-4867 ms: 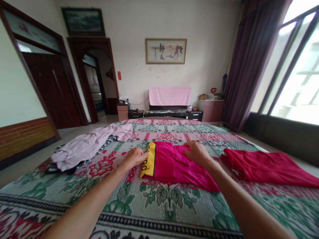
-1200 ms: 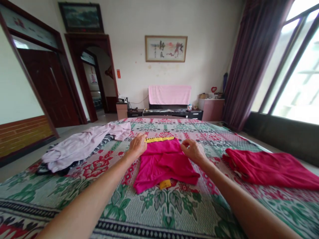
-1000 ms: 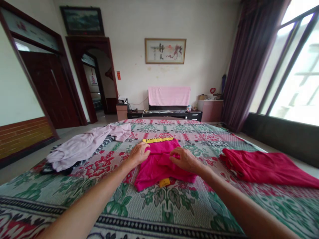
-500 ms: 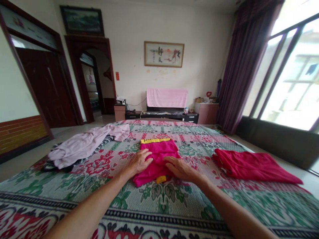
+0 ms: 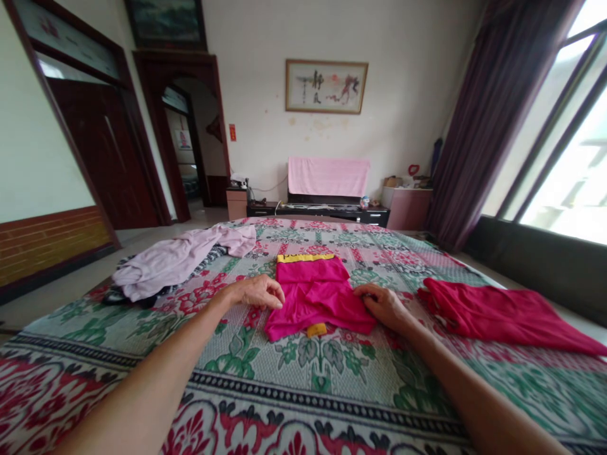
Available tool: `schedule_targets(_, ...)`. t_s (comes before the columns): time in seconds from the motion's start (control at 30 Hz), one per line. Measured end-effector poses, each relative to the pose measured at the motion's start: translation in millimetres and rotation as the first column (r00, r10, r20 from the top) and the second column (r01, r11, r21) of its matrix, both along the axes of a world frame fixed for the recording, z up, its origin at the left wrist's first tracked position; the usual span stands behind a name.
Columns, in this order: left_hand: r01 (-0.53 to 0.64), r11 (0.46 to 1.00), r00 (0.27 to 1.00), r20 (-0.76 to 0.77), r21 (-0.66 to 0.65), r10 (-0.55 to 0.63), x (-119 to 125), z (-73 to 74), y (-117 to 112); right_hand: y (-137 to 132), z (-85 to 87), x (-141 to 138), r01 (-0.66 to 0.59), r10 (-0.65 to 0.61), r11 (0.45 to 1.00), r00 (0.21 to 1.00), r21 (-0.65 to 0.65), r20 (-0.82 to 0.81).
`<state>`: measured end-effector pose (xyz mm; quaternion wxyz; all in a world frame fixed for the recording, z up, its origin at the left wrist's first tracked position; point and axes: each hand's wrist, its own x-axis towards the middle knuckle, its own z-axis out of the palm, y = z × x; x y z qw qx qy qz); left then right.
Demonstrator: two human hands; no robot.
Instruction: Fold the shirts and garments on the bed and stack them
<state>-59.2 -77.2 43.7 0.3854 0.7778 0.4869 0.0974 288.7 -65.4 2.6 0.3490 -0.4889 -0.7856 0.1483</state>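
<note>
Bright pink underpants (image 5: 315,297) lie spread on the patterned bedspread (image 5: 284,373) in front of me. Their yellow waistband with black lettering (image 5: 306,258) points away from me, and a small yellow patch (image 5: 317,329) shows at the near edge. My left hand (image 5: 258,292) is at the left edge of the underpants, fingers curled together; whether cloth is between them is hidden. At the right edge, my right hand (image 5: 383,306) has its thumb and fingers closed on the pink cloth.
A pale pink garment (image 5: 175,256) lies over a black-and-white patterned cloth (image 5: 208,262) on the left. Folded red clothing (image 5: 507,313) rests on the right. Beyond the bed stands a low black cabinet (image 5: 327,213), with a pink cloth (image 5: 329,175) draped above it.
Both hands have moved outward from the middle of the underpants to their sides. The near part of the cloth now spreads wider to the right. The view has tilted down slightly.
</note>
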Motion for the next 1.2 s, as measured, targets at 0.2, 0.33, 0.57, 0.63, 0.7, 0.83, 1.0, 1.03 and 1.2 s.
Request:
schedule_targets(0.2, 0.04, 0.999, 0.995, -0.091, -0.016, -0.041, 4, -3.5, 2, 5, 3.7, 13, -0.102, 0.096, 0.991, 0.992, -0.083, -0.077)
schedule_targets(0.33, 0.082, 0.994, 0.994, -0.061, -0.076, -0.087, -1, -3.1, 3, 3, 12.7, 23, -0.269, 0.278, 0.936, 0.96, -0.226, 0.01)
schedule_targets(0.57, 0.12, 0.992, 0.974, -0.189, -0.04, -0.126, 3, 9.7, -7, -7, 32.8, 22, -0.333, 0.417, 0.88, 0.882, -0.338, 0.218)
schedule_targets(0.63, 0.089, 0.996, 0.962, -0.26, 0.001, -0.086, 10, 12.6, -12, -8, 34.2, 21, -0.337, 0.425, 0.874, 0.879, -0.351, 0.216)
schedule_targets(0.7, 0.07, 0.995, 0.948, -0.315, 0.075, -0.043, 16, 14.5, -16, -8, 33.2, 21, -0.34, 0.426, 0.874, 0.88, -0.347, 0.211)
schedule_targets(0.83, 0.12, 0.964, 0.951, -0.306, 0.238, -0.043, 19, 14.1, -17, -7, 28.3, 19, -0.318, 0.39, 0.901, 0.892, -0.294, 0.228)
schedule_targets(1.0, 0.147, 0.975, 0.957, -0.272, 0.169, -0.097, 10, 11.2, -8, -5, 29.3, 18, -0.285, 0.353, 0.914, 0.909, -0.29, 0.22)
schedule_targets(1.03, 0.147, 0.98, 0.96, -0.256, 0.133, -0.11, 8, 11.6, -6, -5, 31.6, 18, -0.294, 0.365, 0.906, 0.906, -0.305, 0.212)
schedule_targets(1.2, 0.156, 0.987, 0.979, -0.133, 0.022, -0.152, -2, 21.0, -7, -9, 48.4, 21, -0.367, 0.474, 0.8, 0.872, -0.475, 0.124)
